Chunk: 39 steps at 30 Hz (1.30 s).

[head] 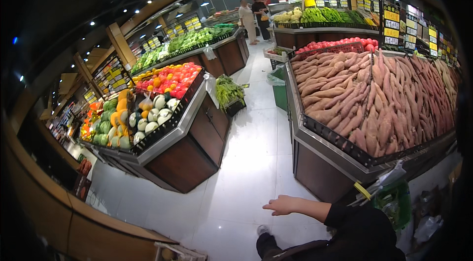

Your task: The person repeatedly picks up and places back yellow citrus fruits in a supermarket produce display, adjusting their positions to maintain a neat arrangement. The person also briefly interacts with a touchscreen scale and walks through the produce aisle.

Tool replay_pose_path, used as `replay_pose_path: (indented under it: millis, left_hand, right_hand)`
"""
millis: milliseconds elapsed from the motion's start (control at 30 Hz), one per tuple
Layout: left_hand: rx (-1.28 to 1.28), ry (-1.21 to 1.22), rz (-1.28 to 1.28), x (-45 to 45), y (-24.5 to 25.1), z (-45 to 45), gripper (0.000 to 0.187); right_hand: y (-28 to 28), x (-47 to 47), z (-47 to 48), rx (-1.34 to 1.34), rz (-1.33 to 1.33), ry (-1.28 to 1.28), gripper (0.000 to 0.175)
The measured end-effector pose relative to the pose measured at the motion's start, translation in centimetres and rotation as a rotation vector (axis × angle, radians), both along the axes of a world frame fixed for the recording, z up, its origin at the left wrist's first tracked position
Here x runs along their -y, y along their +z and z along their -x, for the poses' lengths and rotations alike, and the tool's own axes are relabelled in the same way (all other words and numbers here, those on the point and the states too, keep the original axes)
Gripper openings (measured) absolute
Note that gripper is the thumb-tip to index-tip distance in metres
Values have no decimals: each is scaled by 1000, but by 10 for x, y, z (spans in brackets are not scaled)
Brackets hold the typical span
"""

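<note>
My right hand [282, 205], below a black sleeve, is over the pale tiled floor with nothing in it; its fingers are partly bent and point left. My left hand is out of view. Right of the hand stands a produce stand with a black rim [334, 141], heaped with sweet potatoes [388, 106]. Red tomatoes [342, 44] lie behind them. On the left stand are white-green melons [151, 126], an orange pumpkin [122, 105], green melons [105, 127] and red-wrapped fruit [186, 78]. One shoe [263, 229] shows below the hand.
A tiled aisle [255, 124] runs between the stands. Leafy greens [230, 93] sit in a low crate beside it, opposite a green bin [279, 93]. Two people [247, 21] stand far back. A green basket [404, 205] is at lower right, a wooden counter [111, 227] at lower left.
</note>
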<state>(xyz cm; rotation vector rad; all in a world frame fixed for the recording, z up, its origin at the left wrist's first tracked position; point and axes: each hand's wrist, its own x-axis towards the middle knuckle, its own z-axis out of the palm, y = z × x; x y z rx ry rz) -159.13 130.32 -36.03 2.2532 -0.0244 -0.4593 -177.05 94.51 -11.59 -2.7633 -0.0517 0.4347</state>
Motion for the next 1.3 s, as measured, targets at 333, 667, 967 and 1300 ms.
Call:
replay_pose_path:
  millis: [333,667,967,1300]
  left_hand:
    - [104,148,-207,174,-5,-294,9]
    - [-375,-894,723,827,89,-309,23]
    - [78,-974,362,971,90,-504,49]
    - [-55,-728,135,1209,29,-758,16]
  right_hand:
    - [-9,229,-108,76,-166,-447,48]
    - [-4,556,-223,1311,-1170,-1580,17]
    - [-48,777,-415,954,-842,-1380,51]
    - [-80,1021,-528,885,-1078,-1577,53]
